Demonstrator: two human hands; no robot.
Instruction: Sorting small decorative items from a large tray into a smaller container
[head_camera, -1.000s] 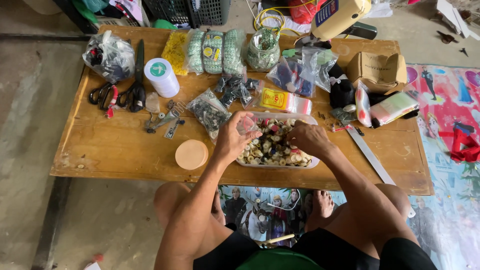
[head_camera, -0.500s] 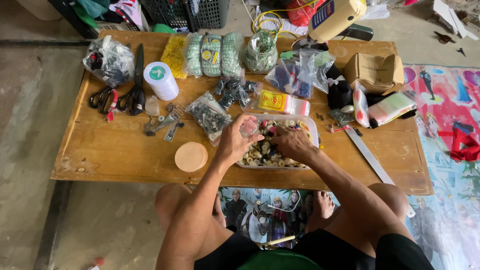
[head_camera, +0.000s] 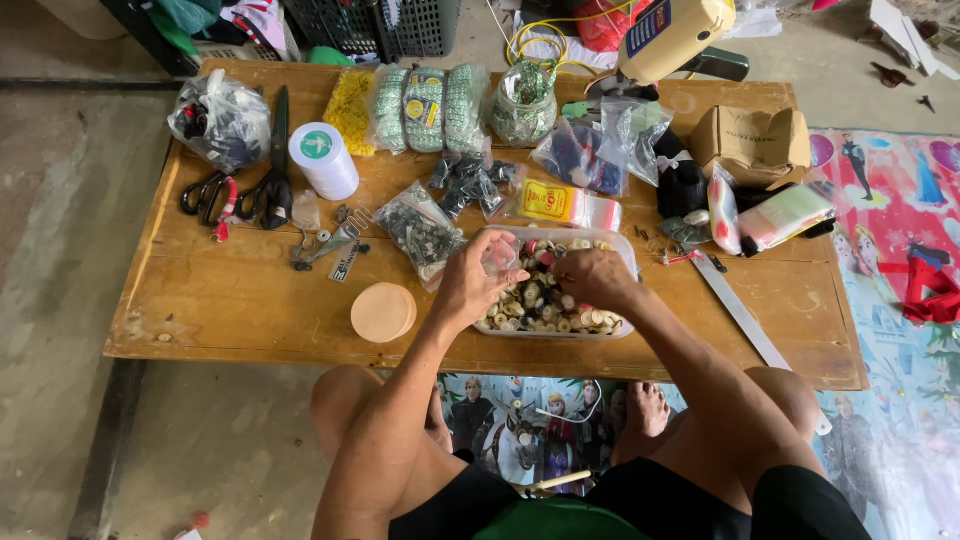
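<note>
head view, frame centre: left hand (head_camera: 478, 282) pinches a small clear bag (head_camera: 500, 254); right hand (head_camera: 592, 277), fingers curled, digs among buttons (head_camera: 540, 305) in the clear tub (head_camera: 620, 250).

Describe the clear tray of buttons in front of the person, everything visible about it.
The clear tray is a shallow, rounded-corner rectangle that looks like see-through plastic, lying flat near the front edge of the wooden table. It holds a loose heap of small round buttons, mostly cream and brown. The right hand reaches into it; the left hand holds a small clear bag over its left end.
</note>
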